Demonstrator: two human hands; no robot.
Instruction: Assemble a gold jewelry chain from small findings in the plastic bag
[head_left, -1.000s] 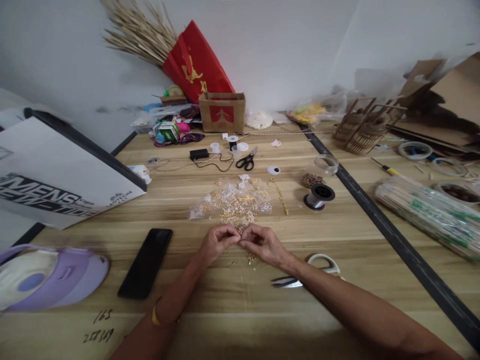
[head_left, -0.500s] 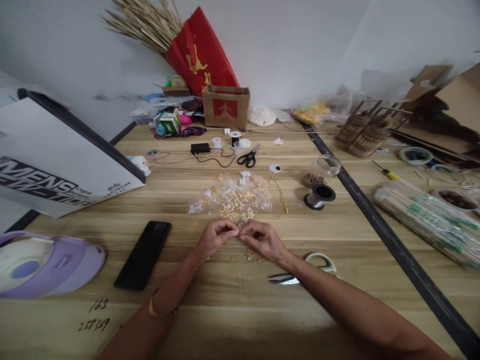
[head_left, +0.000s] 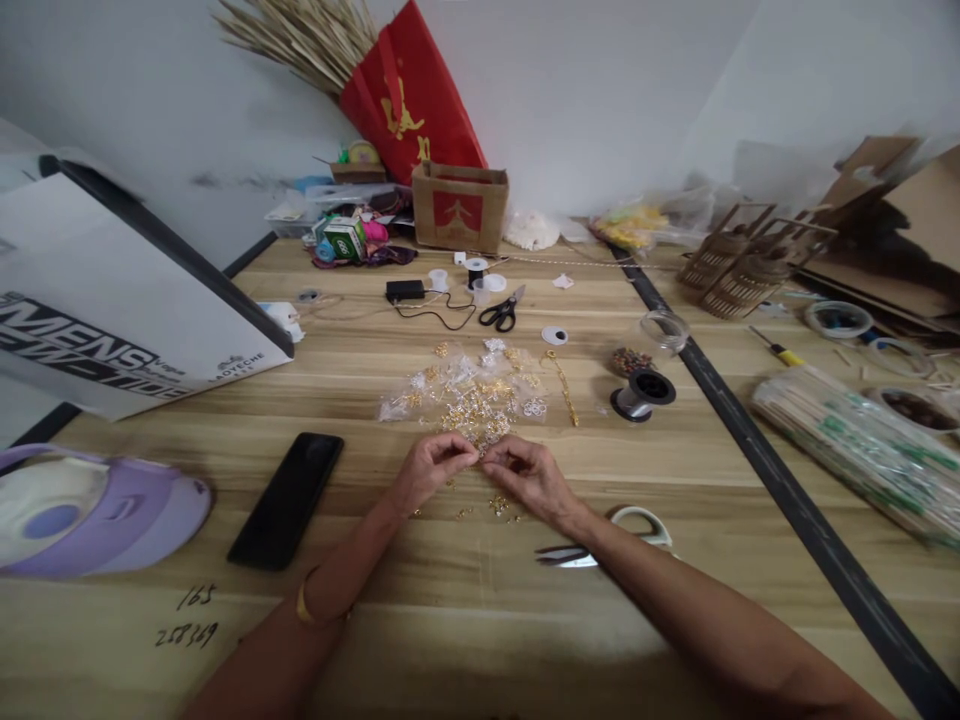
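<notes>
My left hand (head_left: 437, 468) and my right hand (head_left: 529, 476) meet fingertip to fingertip over the table, thumbs and forefingers pinched. Whatever lies between the fingertips is too small to make out. Just beyond them spreads a pile of small gold and silver jewellery findings (head_left: 480, 412), partly on clear plastic bags (head_left: 405, 403). A few loose gold pieces (head_left: 499, 506) lie on the near side of my right hand. White-handled scissors (head_left: 637, 515) rest partly under my right forearm. A gold chain (head_left: 565, 388) lies to the right of the pile.
Left of my arm are a black phone (head_left: 286, 500), a purple visor (head_left: 150, 515) and a large white box (head_left: 127, 310). Farther back lie black scissors (head_left: 501, 312). On the right stand a wire spool (head_left: 639, 397), a bead jar (head_left: 631, 361) and wrapped sticks (head_left: 855, 440).
The view has shifted slightly. Both hands stay pinched close together at the same place near the pile, with only slight finger movement.
</notes>
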